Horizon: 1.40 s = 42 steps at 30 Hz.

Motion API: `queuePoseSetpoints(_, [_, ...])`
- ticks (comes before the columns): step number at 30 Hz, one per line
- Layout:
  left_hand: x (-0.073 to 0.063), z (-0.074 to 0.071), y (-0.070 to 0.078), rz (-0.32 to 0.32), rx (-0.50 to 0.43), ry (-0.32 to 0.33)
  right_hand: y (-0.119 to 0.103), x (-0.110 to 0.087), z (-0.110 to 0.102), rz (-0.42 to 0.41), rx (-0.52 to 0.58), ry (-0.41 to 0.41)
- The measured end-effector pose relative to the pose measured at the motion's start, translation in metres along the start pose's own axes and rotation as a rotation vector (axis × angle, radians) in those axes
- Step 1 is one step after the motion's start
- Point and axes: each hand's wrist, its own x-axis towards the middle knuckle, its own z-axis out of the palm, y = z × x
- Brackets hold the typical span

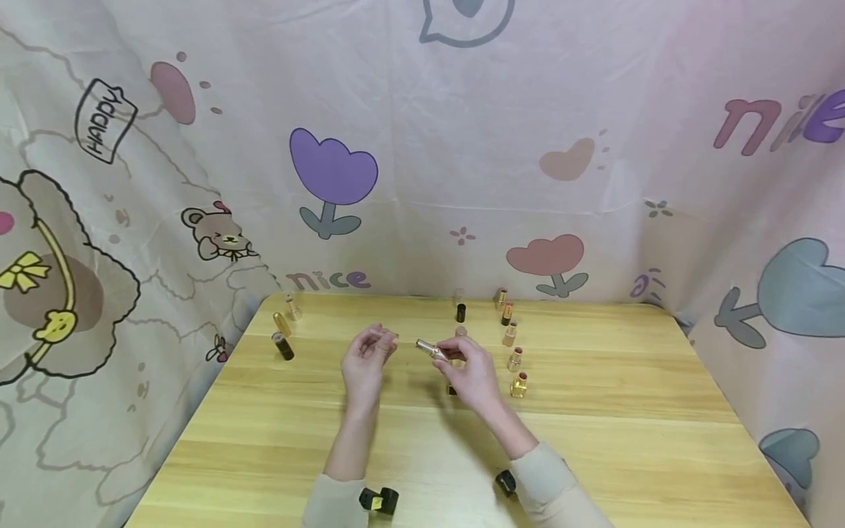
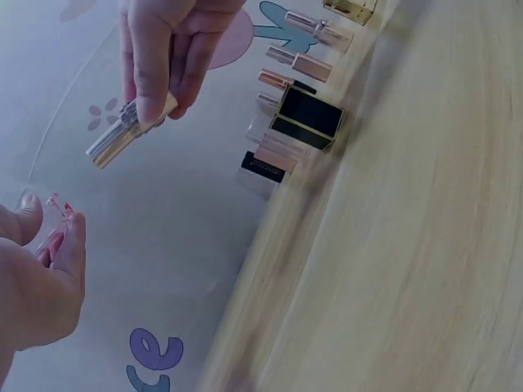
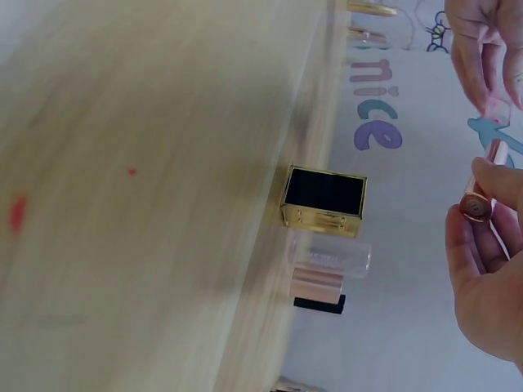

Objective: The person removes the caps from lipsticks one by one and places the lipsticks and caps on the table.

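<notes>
Over the middle of the table, my right hand (image 1: 472, 370) pinches a slim lipstick tube (image 1: 430, 349) by its base, its silvery end pointing left. The right wrist view shows that tube's round rose-gold bottom (image 3: 476, 207). Across from it, a short distance away, my left hand (image 1: 366, 367) has a small clear cap (image 2: 59, 206) between thumb and fingers, with pinkish-red marks on it. Most of the cap is hidden by the fingers. Just behind and under the right hand stands a black and gold cap (image 3: 325, 192), partly covered by the hand in the head view.
Uncapped lipsticks line up on the right, from a gold one (image 1: 518, 384) at the front to another at the back (image 1: 502, 298). A black cap (image 1: 461, 312) stands left of them. At the far left are a black tube (image 1: 282, 346), a gold tube (image 1: 282, 323) and a clear one (image 1: 293, 306).
</notes>
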Motion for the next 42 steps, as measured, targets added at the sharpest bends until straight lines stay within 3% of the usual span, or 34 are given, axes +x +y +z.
queuePoseSetpoints(5, [0.000, 0.001, -0.001, 0.007, 0.034, -0.026, 0.004, -0.001, -0.004, 0.008, 0.030, 0.010])
queuePoseSetpoints(11, [-0.002, 0.003, -0.006, 0.076, 0.167, -0.069, 0.007, -0.003, -0.011, 0.042, 0.107, 0.040])
queuePoseSetpoints(19, [-0.007, 0.006, -0.007, 0.016, 0.264, -0.226, 0.005, -0.009, -0.031, 0.095, 0.218, 0.100])
queuePoseSetpoints(28, [-0.012, 0.012, -0.006, 0.052, 0.410, -0.403, 0.014, -0.019, -0.061, 0.027, 0.150, 0.134])
queuePoseSetpoints(36, [-0.019, 0.015, -0.006, 0.078, 0.486, -0.568, 0.020, -0.031, -0.084, 0.020, 0.061, 0.158])
queuePoseSetpoints(42, [-0.025, 0.017, -0.010, 0.088, 0.577, -0.686, 0.024, -0.043, -0.102, 0.052, 0.026, 0.108])
